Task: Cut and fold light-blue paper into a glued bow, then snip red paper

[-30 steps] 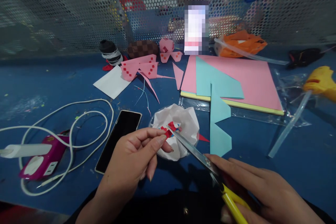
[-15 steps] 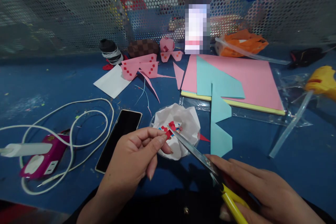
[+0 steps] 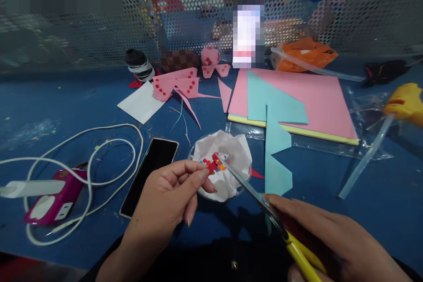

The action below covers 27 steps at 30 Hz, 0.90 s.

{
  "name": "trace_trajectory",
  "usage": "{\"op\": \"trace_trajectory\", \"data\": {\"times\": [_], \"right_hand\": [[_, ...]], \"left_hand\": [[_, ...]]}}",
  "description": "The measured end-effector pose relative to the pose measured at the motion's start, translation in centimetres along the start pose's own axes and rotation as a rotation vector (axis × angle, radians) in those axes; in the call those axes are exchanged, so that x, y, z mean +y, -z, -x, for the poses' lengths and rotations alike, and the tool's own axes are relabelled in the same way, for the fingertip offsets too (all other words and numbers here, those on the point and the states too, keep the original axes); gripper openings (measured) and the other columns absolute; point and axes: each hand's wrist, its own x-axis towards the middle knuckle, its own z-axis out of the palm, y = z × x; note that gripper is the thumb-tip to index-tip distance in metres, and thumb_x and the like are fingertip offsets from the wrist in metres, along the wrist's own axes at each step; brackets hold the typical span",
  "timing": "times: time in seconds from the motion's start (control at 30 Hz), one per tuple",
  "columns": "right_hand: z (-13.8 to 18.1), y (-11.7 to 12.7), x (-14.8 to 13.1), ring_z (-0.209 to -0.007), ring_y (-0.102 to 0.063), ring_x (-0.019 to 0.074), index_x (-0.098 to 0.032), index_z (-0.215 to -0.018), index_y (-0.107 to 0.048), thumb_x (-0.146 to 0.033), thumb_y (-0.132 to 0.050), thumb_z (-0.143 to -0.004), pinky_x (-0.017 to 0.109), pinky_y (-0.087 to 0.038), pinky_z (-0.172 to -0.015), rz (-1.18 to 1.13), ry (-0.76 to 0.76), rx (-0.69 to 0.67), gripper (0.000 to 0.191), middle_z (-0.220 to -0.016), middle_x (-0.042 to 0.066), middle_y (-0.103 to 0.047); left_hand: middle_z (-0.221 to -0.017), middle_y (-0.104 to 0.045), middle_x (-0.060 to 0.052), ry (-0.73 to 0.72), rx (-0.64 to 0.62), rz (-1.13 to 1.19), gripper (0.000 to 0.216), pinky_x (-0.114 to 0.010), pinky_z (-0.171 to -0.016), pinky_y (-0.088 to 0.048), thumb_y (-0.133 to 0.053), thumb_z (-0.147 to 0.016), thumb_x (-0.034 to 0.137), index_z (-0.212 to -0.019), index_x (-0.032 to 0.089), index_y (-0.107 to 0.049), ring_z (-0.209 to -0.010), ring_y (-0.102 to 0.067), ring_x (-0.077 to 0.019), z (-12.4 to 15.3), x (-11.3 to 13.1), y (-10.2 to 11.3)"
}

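Over a paper-lined dish [image 3: 243, 158], my left hand [image 3: 175, 191] pinches a small red strip of paper [image 3: 212, 167] between thumb and forefinger. My right hand [image 3: 327, 233] is closed on a pair of scissors [image 3: 253, 191] with yellow handles, its blades pointing up and left toward the strip. The blade tips stand a little right of the strip, apart from it. Small red, blue and orange paper bits [image 3: 220, 165] lie in the dish below. A red paper point [image 3: 257, 174] shows beside the dish.
Left lie a phone [image 3: 152, 172], a white cable [image 3: 95, 130] and a magenta device [image 3: 53, 202]. Behind are pink paper cutouts [image 3: 175, 83] and a thread spool [image 3: 140, 64]. To the right are stacked paper sheets [image 3: 324, 97], light-blue cutouts [image 3: 277, 172] and a yellow glue gun [image 3: 403, 101].
The scissors in my right hand have drawn back down and right, away from the red strip. My left hand stays nearly still. More coloured bits show in the dish.
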Motion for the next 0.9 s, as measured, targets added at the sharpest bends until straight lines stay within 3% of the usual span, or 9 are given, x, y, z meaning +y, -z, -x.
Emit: {"op": "trace_trajectory", "data": {"times": [0.1,0.2,0.37,0.5,0.7,0.9], "right_hand": [[0.12,-0.04,0.19,-0.057,-0.067,0.0143,-0.024,-0.143,-0.048,-0.035,-0.074,-0.079,0.018,-0.055,-0.050,-0.005,0.018,-0.023,0.070,-0.086,0.002,-0.072],[0.22,-0.29,0.17,-0.050,-0.062,0.0127,-0.024,-0.139,-0.052,-0.029,-0.071,-0.079,0.018,-0.052,-0.047,0.047,-0.004,-0.008,0.064,-0.077,0.000,-0.069],[0.03,-0.49,-0.05,-0.051,-0.063,0.0150,-0.024,-0.135,-0.057,-0.034,-0.070,-0.080,0.021,-0.054,-0.049,0.095,-0.020,-0.002,0.058,-0.074,0.001,-0.068],[-0.17,-0.37,-0.17,-0.054,-0.066,0.0169,-0.025,-0.137,-0.056,-0.044,-0.071,-0.081,0.023,-0.056,-0.051,0.097,-0.010,-0.005,0.062,-0.079,0.003,-0.070],[-0.10,-0.49,-0.23,-0.057,-0.068,0.0173,-0.025,-0.138,-0.056,-0.043,-0.062,-0.089,0.023,-0.057,-0.054,0.099,-0.016,-0.018,0.053,-0.081,0.005,-0.072],[-0.16,-0.61,-0.12,-0.058,-0.069,0.0166,-0.026,-0.140,-0.054,-0.043,-0.060,-0.092,0.023,-0.058,-0.055,0.097,-0.028,-0.038,0.052,-0.082,0.004,-0.072]], "left_hand": [[-0.062,-0.068,0.000,-0.012,0.019,0.012,0.022,-0.015,-0.037,-0.021,-0.069,-0.081,0.037,-0.077,0.015,-0.069,-0.030,-0.036,0.0015,0.15,-0.13,0.13],[-0.059,-0.067,0.000,-0.028,0.020,0.019,0.027,-0.015,-0.037,-0.019,-0.069,-0.081,0.040,-0.073,0.014,-0.069,-0.030,-0.033,0.0017,0.25,-0.18,0.24],[-0.069,-0.070,-0.001,-0.032,0.013,0.053,0.022,-0.015,-0.036,-0.021,-0.070,-0.080,0.037,-0.076,0.015,-0.069,-0.030,-0.038,0.0012,0.20,-0.05,0.01],[-0.065,-0.068,0.001,-0.022,-0.015,0.061,0.018,-0.014,-0.035,-0.021,-0.069,-0.080,0.034,-0.077,0.016,-0.069,-0.029,-0.038,0.0010,0.07,-0.10,-0.18],[-0.054,-0.064,0.002,-0.016,-0.045,0.038,0.023,-0.013,-0.035,-0.020,-0.068,-0.081,0.035,-0.072,0.014,-0.067,-0.029,-0.037,0.0009,-0.09,-0.47,0.05],[-0.065,-0.070,0.000,-0.012,-0.045,0.045,0.021,-0.013,-0.035,-0.021,-0.069,-0.081,0.036,-0.077,0.015,-0.067,-0.029,-0.037,0.0015,-0.05,-0.42,0.06]]}}
